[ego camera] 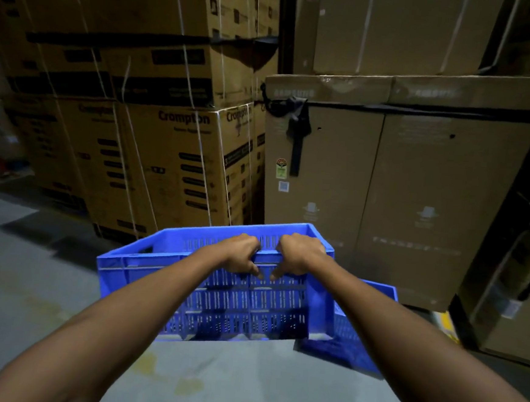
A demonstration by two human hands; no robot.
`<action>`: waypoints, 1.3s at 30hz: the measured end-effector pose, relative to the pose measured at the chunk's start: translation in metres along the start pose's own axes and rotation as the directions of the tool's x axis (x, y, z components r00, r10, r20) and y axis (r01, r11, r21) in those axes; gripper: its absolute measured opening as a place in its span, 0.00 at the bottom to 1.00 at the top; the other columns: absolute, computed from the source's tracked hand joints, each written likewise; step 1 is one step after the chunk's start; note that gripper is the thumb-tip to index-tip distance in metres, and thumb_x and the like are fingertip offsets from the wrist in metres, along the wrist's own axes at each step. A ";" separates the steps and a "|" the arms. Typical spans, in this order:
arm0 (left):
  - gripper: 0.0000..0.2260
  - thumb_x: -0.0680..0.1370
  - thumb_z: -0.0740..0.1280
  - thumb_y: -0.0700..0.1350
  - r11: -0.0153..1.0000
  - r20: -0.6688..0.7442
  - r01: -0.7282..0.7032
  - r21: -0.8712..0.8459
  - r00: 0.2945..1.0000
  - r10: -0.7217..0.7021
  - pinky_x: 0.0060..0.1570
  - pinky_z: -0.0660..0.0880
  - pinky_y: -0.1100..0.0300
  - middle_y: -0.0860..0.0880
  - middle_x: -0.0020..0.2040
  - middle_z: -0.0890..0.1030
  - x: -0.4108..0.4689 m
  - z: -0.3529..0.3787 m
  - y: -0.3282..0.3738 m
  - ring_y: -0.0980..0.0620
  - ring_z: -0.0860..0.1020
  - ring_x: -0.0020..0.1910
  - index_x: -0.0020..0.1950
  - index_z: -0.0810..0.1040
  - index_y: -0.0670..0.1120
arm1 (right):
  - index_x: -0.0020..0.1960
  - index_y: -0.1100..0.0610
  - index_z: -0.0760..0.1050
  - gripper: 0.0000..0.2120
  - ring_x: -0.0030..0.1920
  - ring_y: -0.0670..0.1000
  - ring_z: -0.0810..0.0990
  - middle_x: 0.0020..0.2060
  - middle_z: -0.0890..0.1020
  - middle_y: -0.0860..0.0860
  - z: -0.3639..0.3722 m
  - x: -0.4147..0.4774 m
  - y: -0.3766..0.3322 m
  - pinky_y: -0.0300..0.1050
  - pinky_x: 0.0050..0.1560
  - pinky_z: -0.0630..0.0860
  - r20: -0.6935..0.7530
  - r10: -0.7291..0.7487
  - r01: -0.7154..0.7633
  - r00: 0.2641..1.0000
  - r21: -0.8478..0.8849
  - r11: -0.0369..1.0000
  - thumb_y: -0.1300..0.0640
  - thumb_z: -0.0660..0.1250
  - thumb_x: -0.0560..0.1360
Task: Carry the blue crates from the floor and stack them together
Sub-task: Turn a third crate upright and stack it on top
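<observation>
Dim warehouse: grey concrete floor [29, 277], strapped cardboard cartons [171, 161] stacked beyond the fingers. Left hand [243, 253] and right hand [297, 254] sit side by side, fingers curled over the near rim of a blue crate [144, 270], thumbs on its slotted wall. Second blue crate [361, 329] lies low, right of the fingers. Best: widen grip, keep level, square rims before lowering. Rigid, ribbed, perforated plastic.
</observation>
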State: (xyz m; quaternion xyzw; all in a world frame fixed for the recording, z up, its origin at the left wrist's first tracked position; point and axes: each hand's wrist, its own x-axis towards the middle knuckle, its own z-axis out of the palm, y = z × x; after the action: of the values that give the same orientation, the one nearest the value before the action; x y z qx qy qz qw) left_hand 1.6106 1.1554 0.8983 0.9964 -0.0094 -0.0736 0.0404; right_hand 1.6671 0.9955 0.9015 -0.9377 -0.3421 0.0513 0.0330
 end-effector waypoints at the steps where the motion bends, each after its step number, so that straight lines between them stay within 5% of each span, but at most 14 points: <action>1: 0.16 0.71 0.75 0.54 1.000 -0.005 -0.002 0.000 1.000 0.002 0.37 0.67 0.55 0.47 0.39 0.74 0.018 0.001 -0.005 0.44 0.76 0.43 0.41 0.74 0.45 | 0.43 0.51 0.71 0.26 0.53 0.56 0.81 0.49 0.82 0.52 0.001 0.015 0.008 0.47 0.43 0.71 -0.014 -0.001 0.001 1.000 -0.008 1.000 0.35 0.78 0.61; 8: 0.15 0.75 0.71 0.55 0.997 -0.031 -0.011 0.075 0.999 0.013 0.43 0.70 0.52 0.43 0.50 0.77 0.133 0.010 -0.038 0.43 0.75 0.50 0.48 0.73 0.45 | 0.45 0.51 0.76 0.21 0.47 0.56 0.81 0.44 0.82 0.51 0.017 0.115 0.058 0.48 0.40 0.72 -0.070 0.018 -0.018 0.997 -0.012 1.000 0.36 0.76 0.65; 18: 0.14 0.74 0.71 0.54 0.978 -0.125 -0.103 0.183 0.984 0.127 0.47 0.73 0.50 0.42 0.53 0.80 0.316 0.065 -0.104 0.39 0.78 0.54 0.55 0.78 0.49 | 0.50 0.50 0.80 0.18 0.48 0.59 0.82 0.46 0.83 0.54 0.095 0.274 0.129 0.48 0.40 0.69 -0.224 0.096 -0.097 0.970 0.007 0.995 0.38 0.73 0.70; 22: 0.15 0.74 0.71 0.54 0.971 -0.127 -0.119 0.205 0.981 0.147 0.44 0.68 0.53 0.45 0.52 0.81 0.396 0.131 -0.122 0.41 0.78 0.53 0.60 0.78 0.53 | 0.56 0.47 0.80 0.20 0.48 0.60 0.82 0.46 0.83 0.54 0.183 0.344 0.172 0.48 0.41 0.70 -0.288 0.108 -0.104 0.952 0.028 0.994 0.37 0.72 0.70; 28: 0.08 0.74 0.72 0.53 0.965 -0.125 -0.118 0.233 0.981 0.150 0.42 0.68 0.53 0.49 0.44 0.77 0.499 0.273 -0.131 0.43 0.77 0.50 0.48 0.76 0.53 | 0.48 0.49 0.79 0.16 0.45 0.58 0.81 0.40 0.80 0.51 0.341 0.422 0.243 0.48 0.39 0.69 -0.312 0.123 -0.106 0.942 0.072 0.992 0.38 0.73 0.70; 32: 0.14 0.73 0.73 0.54 0.964 -0.174 -0.124 0.236 0.970 0.168 0.43 0.68 0.53 0.48 0.49 0.80 0.553 0.370 -0.135 0.43 0.77 0.50 0.57 0.79 0.54 | 0.49 0.49 0.79 0.17 0.45 0.58 0.80 0.39 0.77 0.52 0.431 0.450 0.281 0.47 0.40 0.66 -0.347 0.106 -0.101 0.932 0.032 0.994 0.37 0.74 0.69; 39: 0.13 0.73 0.72 0.55 0.964 -0.245 -0.121 0.237 0.953 0.180 0.43 0.69 0.53 0.54 0.42 0.76 0.614 0.480 -0.145 0.49 0.73 0.43 0.56 0.79 0.55 | 0.51 0.48 0.80 0.19 0.43 0.56 0.78 0.37 0.75 0.50 0.538 0.486 0.325 0.47 0.40 0.67 -0.406 0.077 -0.083 0.911 0.004 0.997 0.36 0.74 0.68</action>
State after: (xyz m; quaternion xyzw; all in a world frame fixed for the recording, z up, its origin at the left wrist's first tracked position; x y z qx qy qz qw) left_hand 2.1491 1.2464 0.3236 0.9920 -0.0882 0.0649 -0.0635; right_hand 2.1806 1.0755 0.2999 -0.9413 -0.2896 -0.1452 0.0947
